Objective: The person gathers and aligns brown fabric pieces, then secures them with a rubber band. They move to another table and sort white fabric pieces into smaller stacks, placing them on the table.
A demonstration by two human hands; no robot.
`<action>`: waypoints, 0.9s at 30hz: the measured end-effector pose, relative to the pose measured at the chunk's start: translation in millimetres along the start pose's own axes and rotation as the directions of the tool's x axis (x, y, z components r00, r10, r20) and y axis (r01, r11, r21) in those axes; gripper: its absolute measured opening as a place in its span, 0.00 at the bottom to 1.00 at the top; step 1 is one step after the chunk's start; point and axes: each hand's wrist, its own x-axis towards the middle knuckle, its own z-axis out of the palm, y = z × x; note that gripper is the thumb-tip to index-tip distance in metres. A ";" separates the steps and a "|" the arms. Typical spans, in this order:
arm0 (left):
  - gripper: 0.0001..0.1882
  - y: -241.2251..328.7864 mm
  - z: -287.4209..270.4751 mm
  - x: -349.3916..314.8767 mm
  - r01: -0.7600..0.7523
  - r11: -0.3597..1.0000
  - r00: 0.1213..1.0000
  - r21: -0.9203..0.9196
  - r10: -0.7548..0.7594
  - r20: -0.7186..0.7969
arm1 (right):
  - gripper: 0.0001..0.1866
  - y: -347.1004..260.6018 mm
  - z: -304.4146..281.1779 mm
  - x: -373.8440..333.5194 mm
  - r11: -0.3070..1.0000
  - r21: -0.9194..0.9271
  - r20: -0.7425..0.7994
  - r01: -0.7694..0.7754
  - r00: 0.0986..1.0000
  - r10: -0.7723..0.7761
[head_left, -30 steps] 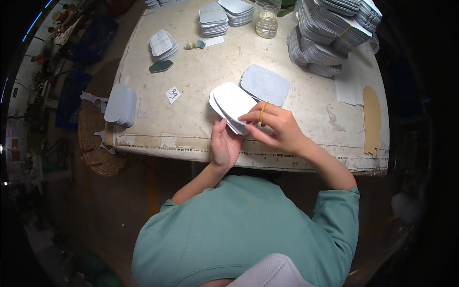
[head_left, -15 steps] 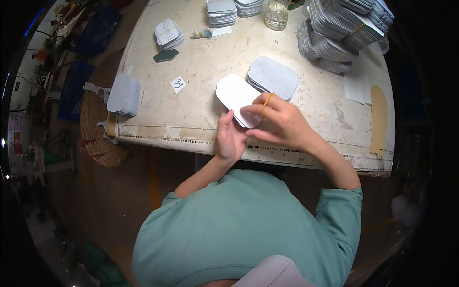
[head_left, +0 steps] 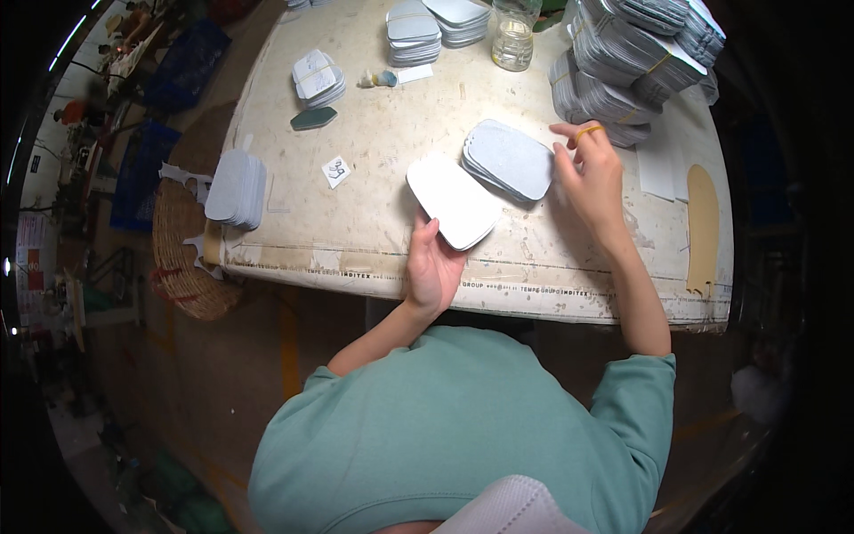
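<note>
Near the table's front edge, my left hand (head_left: 433,271) grips a small stack of white rounded-rectangle pieces (head_left: 454,200), thumb on the top face and the other fingers hidden underneath. Just beyond it and to the right lies a fanned stack of pale grey-blue pieces (head_left: 510,158) of similar shape. My right hand (head_left: 594,182) is raised beside the right end of that stack, fingers apart and nothing seen between them. A yellow rubber band (head_left: 589,131) is looped round one of its fingers.
Tall banded grey piles (head_left: 623,62) stand back right, a glass jar (head_left: 513,46) left of them. Further left are banded stacks (head_left: 318,78), a brush (head_left: 377,79), a dark green block (head_left: 314,118) and another stack (head_left: 237,189). A wicker basket (head_left: 182,258) adjoins the table's left edge.
My right hand has left the white pieces and moved right, past the grey-blue stack. My left hand still holds the white stack, whose top face is now uncovered. The view has shifted slightly.
</note>
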 end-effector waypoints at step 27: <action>0.31 0.6 0.0 0.9 -0.019 1.000 0.996 0.003 0.019 0.090 | 0.12 -6.3 6.0 -7.5 0.985 0.152 0.115 0.084 0.988 -0.102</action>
